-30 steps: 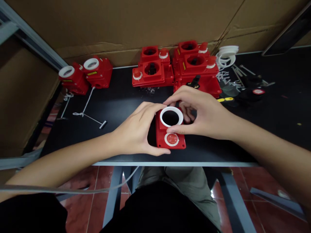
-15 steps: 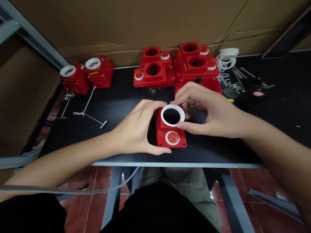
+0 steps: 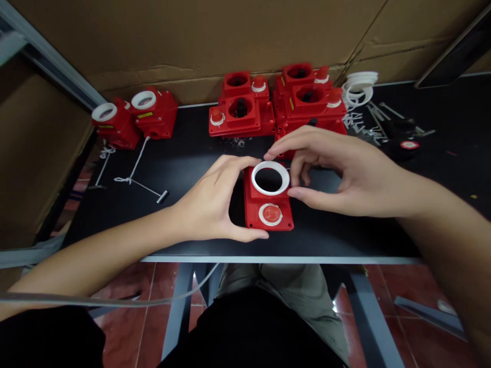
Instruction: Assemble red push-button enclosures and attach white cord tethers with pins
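A red housing cover (image 3: 253,207) lies on the black bench in front of me, with a round red lens in a white collar (image 3: 271,214) at its near end. A white ring (image 3: 254,185) sits around the dark round opening at its far end. My left hand (image 3: 215,204) spans the cover from the left, fingers at the far edge and thumb along the near edge. On the other side, my right hand (image 3: 337,171) curves around the ring, its index fingertip at the far rim and its thumb at the right rim. Its other fingers are bent beside the cover.
Several red housings (image 3: 245,125) stand at the back, and two with white rings (image 3: 155,115) at the left trail cords with a metal bar (image 3: 162,197). White rings (image 3: 362,84), metal rods (image 3: 391,110) and a black tape roll (image 3: 408,148) lie at the right.
My right thumb has slid off the ring's top to its right side, and the right index finger has shifted left along the far rim. My left hand keeps its place on the cover.
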The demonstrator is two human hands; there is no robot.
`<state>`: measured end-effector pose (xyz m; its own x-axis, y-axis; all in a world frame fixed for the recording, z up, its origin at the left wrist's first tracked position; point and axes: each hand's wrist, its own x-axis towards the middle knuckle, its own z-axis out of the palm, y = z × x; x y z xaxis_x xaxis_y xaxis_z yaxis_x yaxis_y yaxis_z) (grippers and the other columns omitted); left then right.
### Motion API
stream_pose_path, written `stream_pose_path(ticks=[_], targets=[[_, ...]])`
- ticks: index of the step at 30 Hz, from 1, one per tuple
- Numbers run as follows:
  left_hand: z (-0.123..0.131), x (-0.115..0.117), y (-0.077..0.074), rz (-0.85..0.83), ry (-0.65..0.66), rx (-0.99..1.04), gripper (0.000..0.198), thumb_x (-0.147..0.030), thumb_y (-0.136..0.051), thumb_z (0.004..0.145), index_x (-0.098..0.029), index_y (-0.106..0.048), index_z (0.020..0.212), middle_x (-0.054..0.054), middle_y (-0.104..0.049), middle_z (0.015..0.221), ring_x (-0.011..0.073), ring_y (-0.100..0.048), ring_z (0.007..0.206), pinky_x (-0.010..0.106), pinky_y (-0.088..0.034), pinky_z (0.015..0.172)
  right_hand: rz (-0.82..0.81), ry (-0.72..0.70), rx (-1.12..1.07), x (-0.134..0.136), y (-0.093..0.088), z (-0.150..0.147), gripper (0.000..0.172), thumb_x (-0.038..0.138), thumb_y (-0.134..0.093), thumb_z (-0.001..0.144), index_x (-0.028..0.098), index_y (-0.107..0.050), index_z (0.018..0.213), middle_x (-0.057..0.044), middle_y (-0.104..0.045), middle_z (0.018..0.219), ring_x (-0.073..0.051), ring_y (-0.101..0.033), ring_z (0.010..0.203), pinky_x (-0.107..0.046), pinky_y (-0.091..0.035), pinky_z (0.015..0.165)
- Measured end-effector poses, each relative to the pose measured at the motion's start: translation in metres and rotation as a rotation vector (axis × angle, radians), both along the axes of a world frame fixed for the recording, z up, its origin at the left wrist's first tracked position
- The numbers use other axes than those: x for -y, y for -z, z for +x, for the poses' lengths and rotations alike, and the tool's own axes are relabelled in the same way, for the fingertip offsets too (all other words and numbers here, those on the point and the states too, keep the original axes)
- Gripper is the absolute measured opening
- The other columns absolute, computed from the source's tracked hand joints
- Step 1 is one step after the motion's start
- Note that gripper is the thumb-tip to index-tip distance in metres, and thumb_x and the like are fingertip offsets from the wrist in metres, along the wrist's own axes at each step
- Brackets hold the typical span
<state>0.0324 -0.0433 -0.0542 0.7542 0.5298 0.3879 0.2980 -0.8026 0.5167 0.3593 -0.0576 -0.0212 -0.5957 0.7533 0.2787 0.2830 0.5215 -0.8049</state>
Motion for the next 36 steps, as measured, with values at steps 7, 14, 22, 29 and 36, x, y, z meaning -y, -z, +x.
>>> stream_pose_path(ticks=[7,14,22,29,36], targets=[[0.0,0.003,0.004,-0.061,-0.037,-0.06,0.113,-0.088,-0.104,0.088,-0.027,-0.058,0.171,0.022,-0.075,0.168,0.0483,-0.075,0.151,0.072,-0.067,0.13,-0.01,0.021,-0.011,-0.004,0.012,-0.007,0.057,0.061,-0.105,0.101,0.035,-0.088,0.149,-0.006,-0.072,0.123,-0.017,-0.065,0.08,-0.039,-0.064,0.07],[0.002,0.002,0.006,-0.058,-0.002,-0.017,0.115,-0.081,-0.108,0.087,-0.024,-0.057,0.173,0.024,-0.076,0.169,0.0492,-0.075,0.152,0.073,-0.069,0.129,0.052,0.086,0.078,-0.004,0.013,-0.009,0.06,0.073,-0.109,0.093,0.03,-0.09,0.129,-0.005,-0.07,0.108,-0.021,-0.059,0.08,-0.04,-0.054,0.065],[0.002,-0.003,0.004,-0.076,-0.01,0.025,0.113,-0.079,-0.11,0.084,-0.027,-0.06,0.171,0.022,-0.076,0.17,0.0491,-0.076,0.155,0.072,-0.067,0.133,0.08,0.05,0.08,-0.002,0.005,0.003,0.043,0.055,-0.099,0.106,0.032,-0.085,0.139,-0.006,-0.071,0.118,-0.02,-0.065,0.082,-0.042,-0.061,0.07],[0.001,-0.004,0.008,0.026,0.061,0.073,0.113,-0.075,-0.11,0.089,-0.026,-0.056,0.175,0.024,-0.075,0.171,0.0482,-0.076,0.155,0.07,-0.069,0.13,0.093,0.008,0.011,-0.003,0.014,0.001,0.041,0.048,-0.097,0.106,0.034,-0.087,0.144,-0.007,-0.072,0.129,-0.019,-0.067,0.084,-0.042,-0.062,0.071],[0.002,0.003,0.009,0.05,0.068,0.03,0.114,-0.07,-0.11,0.092,-0.023,-0.05,0.178,0.026,-0.072,0.175,0.0488,-0.073,0.159,0.07,-0.068,0.13,0.032,0.057,0.043,0.0,0.007,-0.009,0.052,0.063,-0.107,0.095,0.027,-0.076,0.117,-0.005,-0.073,0.109,-0.021,-0.066,0.08,-0.041,-0.059,0.065]])
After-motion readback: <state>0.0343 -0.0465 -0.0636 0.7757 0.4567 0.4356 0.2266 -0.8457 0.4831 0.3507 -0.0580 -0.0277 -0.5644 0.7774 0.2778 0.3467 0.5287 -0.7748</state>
